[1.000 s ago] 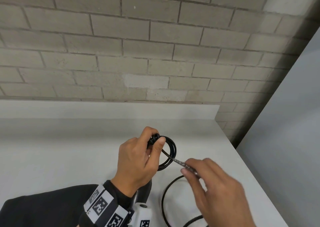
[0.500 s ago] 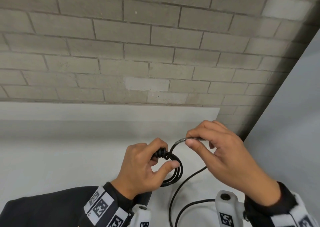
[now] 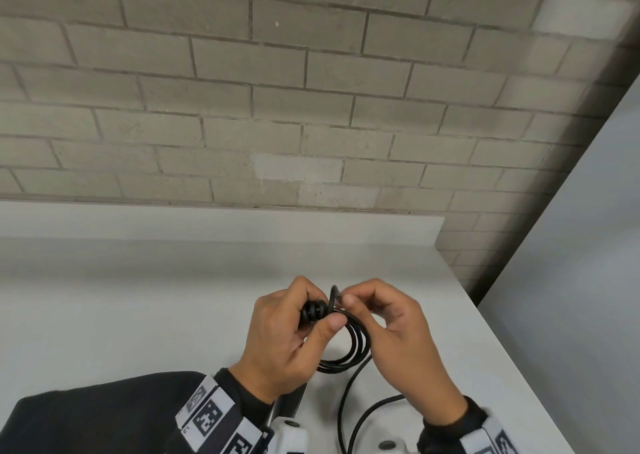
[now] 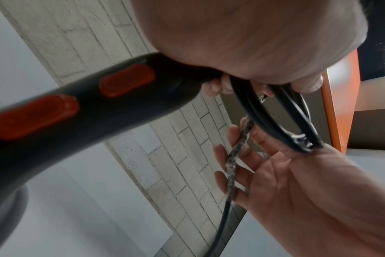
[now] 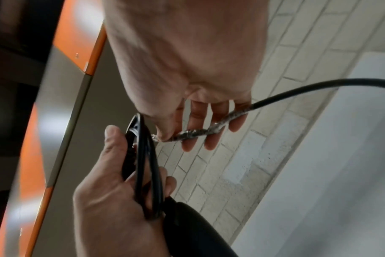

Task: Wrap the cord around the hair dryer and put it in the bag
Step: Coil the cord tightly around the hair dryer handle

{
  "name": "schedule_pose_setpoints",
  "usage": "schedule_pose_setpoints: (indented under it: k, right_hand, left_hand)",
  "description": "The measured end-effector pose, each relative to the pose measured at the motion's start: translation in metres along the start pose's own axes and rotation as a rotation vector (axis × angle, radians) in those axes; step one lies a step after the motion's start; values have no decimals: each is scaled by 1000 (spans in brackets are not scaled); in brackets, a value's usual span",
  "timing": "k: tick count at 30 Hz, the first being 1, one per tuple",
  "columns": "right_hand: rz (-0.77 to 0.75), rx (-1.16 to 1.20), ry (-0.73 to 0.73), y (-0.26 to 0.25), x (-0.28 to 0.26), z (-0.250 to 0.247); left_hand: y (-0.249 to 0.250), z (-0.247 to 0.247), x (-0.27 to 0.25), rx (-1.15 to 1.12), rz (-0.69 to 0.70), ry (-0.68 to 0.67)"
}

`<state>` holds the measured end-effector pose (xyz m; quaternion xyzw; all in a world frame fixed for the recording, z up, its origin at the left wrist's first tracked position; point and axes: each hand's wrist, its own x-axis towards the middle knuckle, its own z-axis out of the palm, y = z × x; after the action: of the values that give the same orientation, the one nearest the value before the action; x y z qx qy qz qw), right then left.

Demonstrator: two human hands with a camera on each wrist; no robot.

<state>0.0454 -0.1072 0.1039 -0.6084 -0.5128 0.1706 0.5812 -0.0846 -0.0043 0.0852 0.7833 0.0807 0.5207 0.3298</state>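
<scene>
Black cord (image 3: 349,346) coils pinned in our left hand (image 3: 284,342) against the hair dryer (image 4: 81,107); our right hand (image 3: 398,336) pinches the next loop.

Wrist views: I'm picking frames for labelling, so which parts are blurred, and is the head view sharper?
Left wrist: dryer handle soft, close to lens. Right wrist: orange panel smeared, cord fairly crisp. Head: hands sharp, wall bowed, corners dim.

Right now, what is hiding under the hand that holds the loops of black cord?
Under the left hand, the hair dryer shows its dark handle with two orange buttons, and the cord loops. The white table lies below. The dryer's nozzle end is hidden.
</scene>
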Motion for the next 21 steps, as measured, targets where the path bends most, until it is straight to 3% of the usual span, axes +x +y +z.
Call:
schedule_pose_setpoints:
  k: [4, 9, 21]
  right_hand:
    - [12, 173, -68, -1, -12, -4]
    - [79, 44, -130, -3, -19, -6]
    - [124, 140, -253, -13, -12, -17]
  left_hand:
    - [1, 3, 0, -1, -49, 36]
    - [0, 7, 2, 52, -40, 25]
    - [6, 11, 3, 10, -133, 32]
